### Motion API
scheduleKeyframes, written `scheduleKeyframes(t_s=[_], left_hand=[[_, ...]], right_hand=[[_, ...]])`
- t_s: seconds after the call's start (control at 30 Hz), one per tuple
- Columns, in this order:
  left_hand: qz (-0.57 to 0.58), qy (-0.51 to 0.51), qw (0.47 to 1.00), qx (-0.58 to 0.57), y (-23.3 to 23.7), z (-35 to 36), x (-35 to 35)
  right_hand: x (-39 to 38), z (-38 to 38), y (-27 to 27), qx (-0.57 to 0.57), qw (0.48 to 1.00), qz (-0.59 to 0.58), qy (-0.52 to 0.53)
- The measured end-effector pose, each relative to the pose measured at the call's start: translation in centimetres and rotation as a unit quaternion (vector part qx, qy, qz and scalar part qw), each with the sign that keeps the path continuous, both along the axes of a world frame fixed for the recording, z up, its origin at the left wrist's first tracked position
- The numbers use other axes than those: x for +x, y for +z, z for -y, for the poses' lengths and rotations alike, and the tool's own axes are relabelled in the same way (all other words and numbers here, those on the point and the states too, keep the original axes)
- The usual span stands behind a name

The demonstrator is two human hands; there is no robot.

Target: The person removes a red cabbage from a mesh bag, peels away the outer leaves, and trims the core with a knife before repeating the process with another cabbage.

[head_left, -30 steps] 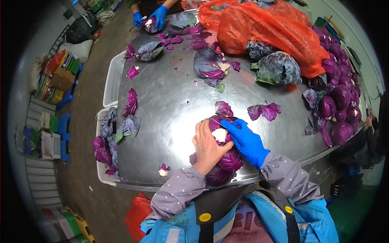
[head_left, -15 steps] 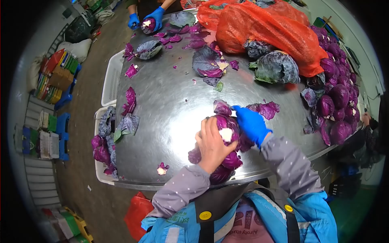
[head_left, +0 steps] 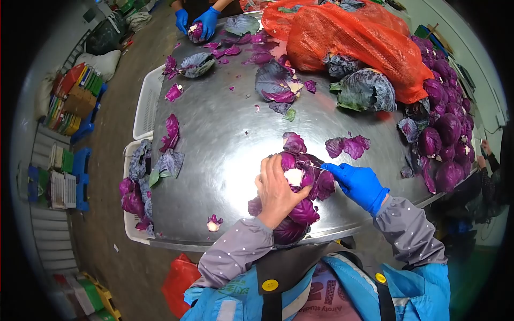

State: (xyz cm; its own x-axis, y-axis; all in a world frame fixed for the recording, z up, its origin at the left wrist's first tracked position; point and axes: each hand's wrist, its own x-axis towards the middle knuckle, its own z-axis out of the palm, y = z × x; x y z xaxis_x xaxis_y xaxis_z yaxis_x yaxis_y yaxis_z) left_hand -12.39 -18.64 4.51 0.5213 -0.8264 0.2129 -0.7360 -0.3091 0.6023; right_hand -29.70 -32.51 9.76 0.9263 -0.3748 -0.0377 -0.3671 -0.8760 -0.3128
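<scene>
Near the front edge of the metal table, a red cabbage (head_left: pixel 293 177) shows its pale cut stem facing up. My bare left hand (head_left: pixel 277 191) is wrapped round its left side. In a blue glove, my right hand (head_left: pixel 357 186) grips a knife (head_left: pixel 317 167), whose thin blade reaches the cabbage's right side. The handle is mostly hidden in my fist. Loose purple leaves (head_left: pixel 304 213) lie under and around the cabbage. Beyond it, a separate torn leaf (head_left: pixel 350 145) rests on the tabletop.
Red mesh sacks (head_left: pixel 353 40) and an untrimmed cabbage (head_left: pixel 367 90) lie at the back right, near piled purple cabbages (head_left: pixel 448 128). A white crate (head_left: pixel 131 214) of leaves stands left. Opposite, a person's blue-gloved hands (head_left: pixel 208 22) hold a cabbage (head_left: pixel 196 32).
My right hand has moved right and down, away from the torn leaf, and the knife blade now shows at the cabbage. My left hand stays on the cabbage, which has shifted slightly.
</scene>
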Motion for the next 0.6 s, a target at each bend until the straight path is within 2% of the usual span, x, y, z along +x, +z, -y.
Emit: scheduleKeyframes(t_s=[0.07, 0.17, 0.23, 0.27, 0.33, 0.37, 0.5, 0.57, 0.6], left_hand=[[-0.002, -0.002, 1.0, -0.005, 0.0, 0.0, 0.0], [0.002, -0.011, 1.0, -0.007, 0.1, 0.1, 0.1], [0.005, -0.013, 1.0, 0.0, 0.3, -0.2, -0.3], [0.01, -0.023, 1.0, 0.001, 0.7, -0.5, -0.5], [0.016, -0.033, 0.999, 0.005, 0.7, -0.7, -0.5], [0.01, -0.027, 1.0, -0.009, 0.3, -0.6, -0.3], [0.017, -0.05, 0.998, -0.028, 0.3, -0.6, -0.1], [0.011, -0.053, 0.998, -0.037, -0.3, -1.5, -0.3], [0.004, -0.057, 0.997, -0.046, -0.6, -2.0, -0.3]], right_hand=[[0.4, 0.3, 0.0, -0.009, 1.0, 0.013, 0.0], [1.2, 2.1, -0.7, 0.004, 0.999, -0.026, -0.031], [1.2, 4.6, -3.5, 0.023, 0.981, 0.123, -0.147], [1.1, 5.6, -3.7, 0.022, 0.981, 0.124, -0.145], [2.1, 6.0, -2.2, 0.054, 0.987, 0.138, -0.058], [2.9, 4.4, -1.0, 0.163, 0.978, 0.089, -0.092], [6.1, 1.0, -2.7, 0.189, 0.969, 0.149, -0.065], [7.0, 1.6, -4.3, 0.262, 0.945, 0.13, -0.146], [7.5, 2.3, -5.3, 0.264, 0.945, 0.129, -0.147]])
